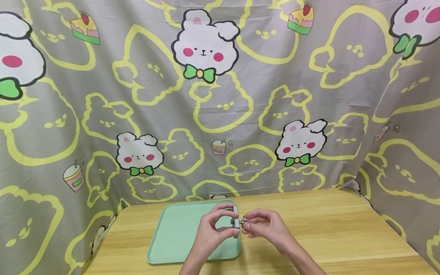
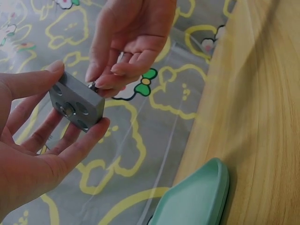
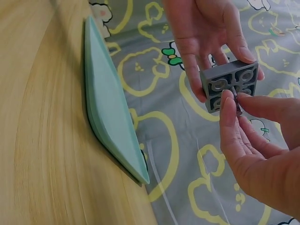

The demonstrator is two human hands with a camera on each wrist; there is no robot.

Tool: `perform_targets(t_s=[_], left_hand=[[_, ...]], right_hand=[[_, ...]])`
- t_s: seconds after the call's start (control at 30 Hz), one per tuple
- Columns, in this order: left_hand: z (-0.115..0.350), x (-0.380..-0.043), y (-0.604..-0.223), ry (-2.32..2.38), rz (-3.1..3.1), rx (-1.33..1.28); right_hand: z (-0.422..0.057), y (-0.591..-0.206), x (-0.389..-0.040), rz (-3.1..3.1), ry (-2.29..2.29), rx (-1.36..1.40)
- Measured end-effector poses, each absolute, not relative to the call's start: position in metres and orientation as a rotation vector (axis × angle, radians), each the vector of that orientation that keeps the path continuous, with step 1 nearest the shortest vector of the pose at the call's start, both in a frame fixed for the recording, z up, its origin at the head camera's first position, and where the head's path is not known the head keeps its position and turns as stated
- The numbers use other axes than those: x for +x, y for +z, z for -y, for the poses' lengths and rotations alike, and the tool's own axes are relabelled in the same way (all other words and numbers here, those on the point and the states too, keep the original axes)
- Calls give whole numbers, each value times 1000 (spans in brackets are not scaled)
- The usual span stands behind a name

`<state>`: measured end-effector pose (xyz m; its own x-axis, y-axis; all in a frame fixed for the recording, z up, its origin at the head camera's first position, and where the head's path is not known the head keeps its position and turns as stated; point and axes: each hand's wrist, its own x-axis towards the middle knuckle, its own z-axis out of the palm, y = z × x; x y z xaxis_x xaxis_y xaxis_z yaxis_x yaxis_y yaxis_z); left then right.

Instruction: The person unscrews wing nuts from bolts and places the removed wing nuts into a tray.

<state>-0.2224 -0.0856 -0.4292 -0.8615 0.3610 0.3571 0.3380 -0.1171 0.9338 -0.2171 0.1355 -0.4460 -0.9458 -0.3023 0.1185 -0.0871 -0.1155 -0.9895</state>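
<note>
My left hand (image 1: 212, 226) holds a small grey square block (image 2: 78, 99) by its opposite edges, above the right side of a mint-green tray (image 1: 178, 229). Round holes show in one face of the block, with a metal piece in the middle one. The block's other face, seen in the right wrist view, is ribbed with ring-shaped recesses. My right hand (image 1: 271, 227) pinches a threaded metal bolt (image 3: 239, 110) between thumb and fingers at the middle of that ribbed face. Fingertips hide part of the bolt, so how deep it sits cannot be told.
The tray lies on a light wooden table (image 1: 330, 229), towards its left. Behind and at both sides hangs a grey curtain (image 1: 254, 126) with yellow outlines and white cartoon animals. Bare wood shows to the right of the hands.
</note>
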Motion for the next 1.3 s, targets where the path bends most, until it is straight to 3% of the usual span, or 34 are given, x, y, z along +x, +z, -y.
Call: perform_targets(t_s=[0.57,1.07,1.17,1.3], left_hand=[[89,-224,-429,2203,-2061,783],[94,-225,-427,2239,-2036,745],[95,-225,-427,2239,-2038,747],[94,-225,-427,2237,-2046,745]], right_hand=[[-127,-445,-215,-2326,-2135,-656],[-119,-456,-218,-2871,-1971,-1462],[-120,-456,-218,-2839,-1983,-1458],[-121,-454,-216,-2672,-2095,-1240]])
